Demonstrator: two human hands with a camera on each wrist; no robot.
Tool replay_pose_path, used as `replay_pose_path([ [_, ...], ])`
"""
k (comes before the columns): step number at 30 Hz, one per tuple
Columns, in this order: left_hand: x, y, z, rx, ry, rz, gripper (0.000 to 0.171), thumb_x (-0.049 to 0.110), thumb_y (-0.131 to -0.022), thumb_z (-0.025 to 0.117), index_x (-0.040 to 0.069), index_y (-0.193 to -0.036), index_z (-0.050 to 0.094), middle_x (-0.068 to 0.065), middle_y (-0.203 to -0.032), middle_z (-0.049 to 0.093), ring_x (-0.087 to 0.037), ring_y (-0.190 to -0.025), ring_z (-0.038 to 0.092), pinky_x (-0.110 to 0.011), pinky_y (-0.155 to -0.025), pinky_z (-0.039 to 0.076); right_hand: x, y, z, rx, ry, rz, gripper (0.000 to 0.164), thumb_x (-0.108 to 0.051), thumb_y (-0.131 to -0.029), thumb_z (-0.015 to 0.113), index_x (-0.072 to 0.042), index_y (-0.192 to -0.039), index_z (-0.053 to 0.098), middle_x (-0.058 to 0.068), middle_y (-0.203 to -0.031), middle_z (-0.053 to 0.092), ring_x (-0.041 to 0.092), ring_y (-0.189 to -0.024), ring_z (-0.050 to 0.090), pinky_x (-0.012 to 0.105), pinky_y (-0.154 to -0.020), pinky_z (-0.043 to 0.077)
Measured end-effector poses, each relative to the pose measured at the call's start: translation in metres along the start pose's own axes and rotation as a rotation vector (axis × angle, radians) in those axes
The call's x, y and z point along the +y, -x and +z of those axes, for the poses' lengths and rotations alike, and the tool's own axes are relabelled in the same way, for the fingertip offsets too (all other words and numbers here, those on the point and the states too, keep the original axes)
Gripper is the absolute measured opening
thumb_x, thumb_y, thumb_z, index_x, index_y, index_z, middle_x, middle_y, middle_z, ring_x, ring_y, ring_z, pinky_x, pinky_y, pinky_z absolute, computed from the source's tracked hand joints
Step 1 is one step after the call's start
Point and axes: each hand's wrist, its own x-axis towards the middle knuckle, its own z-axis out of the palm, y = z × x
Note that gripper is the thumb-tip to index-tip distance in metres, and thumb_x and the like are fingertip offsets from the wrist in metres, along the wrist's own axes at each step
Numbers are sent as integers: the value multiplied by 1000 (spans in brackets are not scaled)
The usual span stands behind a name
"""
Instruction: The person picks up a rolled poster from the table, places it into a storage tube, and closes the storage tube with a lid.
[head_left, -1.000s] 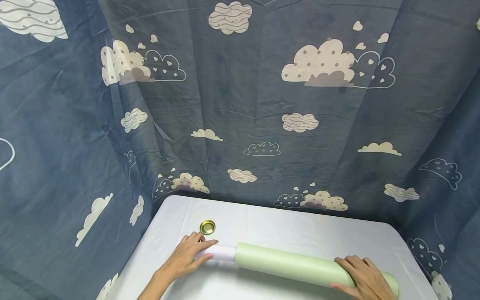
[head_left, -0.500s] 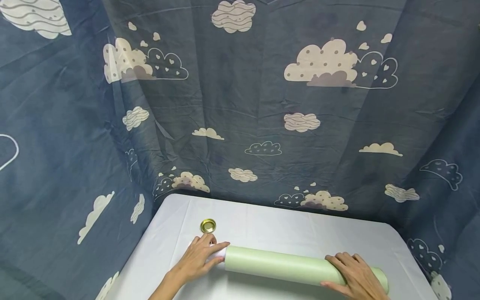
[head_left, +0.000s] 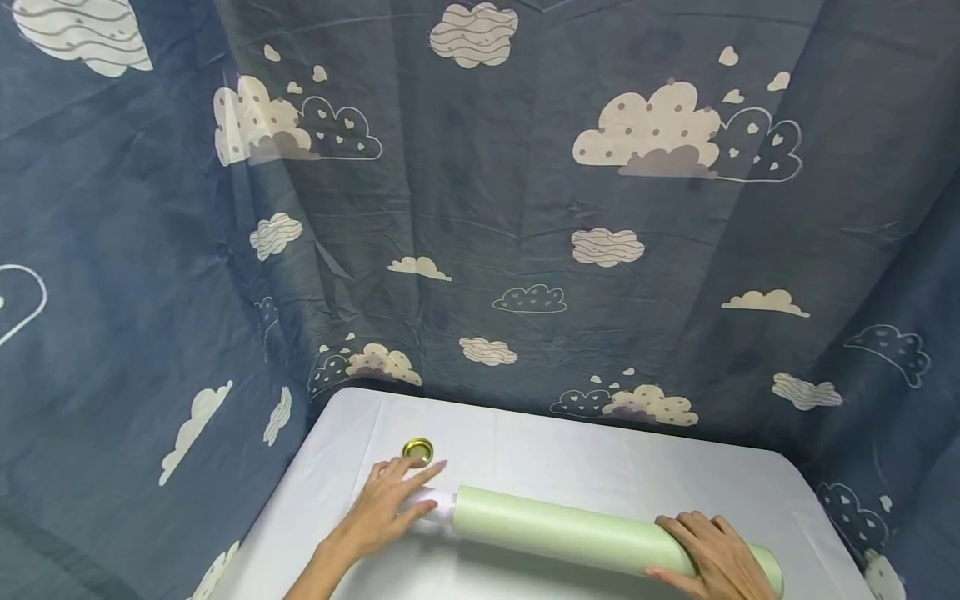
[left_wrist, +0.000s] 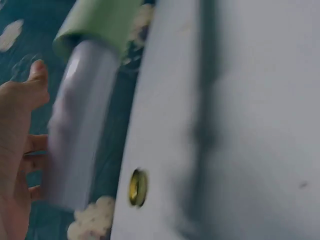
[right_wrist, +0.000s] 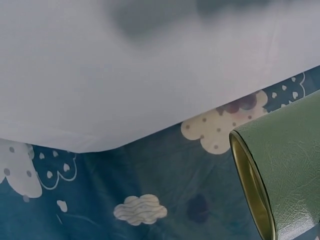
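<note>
A long pale green tube [head_left: 562,529] lies sideways above the white tabletop. My right hand [head_left: 716,558] grips it near its right end, fingers over the top and thumb on the near side. That end has a gold rim [right_wrist: 252,185] in the right wrist view. From the tube's left end sticks a smooth whitish roll [left_wrist: 82,125], thinner than the tube. My left hand [head_left: 378,510] is spread around this roll, thumb and index finger apart. In the left wrist view the thumb stands off the roll, while the other fingers are partly hidden behind it.
A round gold lid [head_left: 417,451] lies on the white table [head_left: 570,450], just beyond my left hand. Dark blue cloth [head_left: 525,192] printed with clouds hangs behind the table and at both sides.
The whitish roll slid deeper into the tube, then a little more of it showed again. The left hand went right, then back left with thumb and index spreading. The right hand kept its grip.
</note>
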Motion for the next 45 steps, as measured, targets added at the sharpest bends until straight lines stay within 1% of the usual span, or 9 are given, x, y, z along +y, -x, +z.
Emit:
replay_pose_path([
  [4,-29,2,-24,2,265,-283,43,31,-103,62,21,-145,61,-7,-133,67,-30,-126,61,-54,-102,44,-1,0,-2,-11,2,16,69,-82,-63,77,-24,-102,75,-16,-81,58,3,-70,49,29,-61,40],
  [7,-48,10,-30,-108,534,-442,41,30,-109,52,18,-148,58,-12,-140,65,-36,-134,57,-53,-108,46,-1,1,-5,-15,7,40,71,-83,-62,76,-24,-101,75,-16,-81,60,4,-71,51,31,-62,40],
  [11,-61,25,-22,-276,749,-462,43,27,-113,43,11,-151,53,-21,-152,54,-39,-144,47,-32,-109,47,-1,5,-5,-24,7,64,71,-83,-60,77,-24,-99,75,-16,-81,60,5,-70,50,31,-63,40],
  [16,-64,35,-11,-251,848,-445,40,23,-112,47,9,-147,56,-22,-152,53,-6,-134,54,-16,-101,45,-1,8,-2,-34,5,68,71,-83,-60,77,-24,-100,75,-16,-81,60,4,-70,50,31,-63,39],
  [18,-64,37,-9,-218,868,-438,39,21,-111,50,5,-145,57,-22,-141,61,3,-119,59,-18,-96,48,-1,9,-1,-24,5,63,71,-83,-60,77,-24,-100,76,-15,-82,61,4,-70,50,31,-62,40],
  [22,-63,39,-11,-190,888,-425,38,16,-108,54,0,-143,56,-14,-118,68,-2,-102,65,-23,-89,51,0,10,0,11,9,50,71,-83,-59,77,-23,-98,76,-14,-81,62,5,-69,51,30,-61,40],
  [30,-56,33,-12,-153,850,-377,35,15,-104,63,6,-137,63,-16,-119,71,-2,-104,65,-25,-93,52,-1,11,1,-2,16,59,72,-84,-59,77,-23,-99,76,-14,-81,61,5,-69,51,32,-62,41],
  [37,-44,25,-6,-135,740,-388,31,21,-100,68,14,-131,70,-5,-114,76,-3,-104,66,-43,-98,50,-9,5,0,-50,22,83,70,-82,-63,77,-23,-101,76,-12,-83,62,7,-71,54,34,-64,43],
  [45,-25,18,7,-115,769,-364,33,21,-98,72,11,-129,73,-4,-109,78,-7,-107,67,-34,-96,50,-16,1,8,-5,2,52,67,-81,-64,77,-25,-101,75,-13,-82,62,5,-70,53,32,-63,42],
])
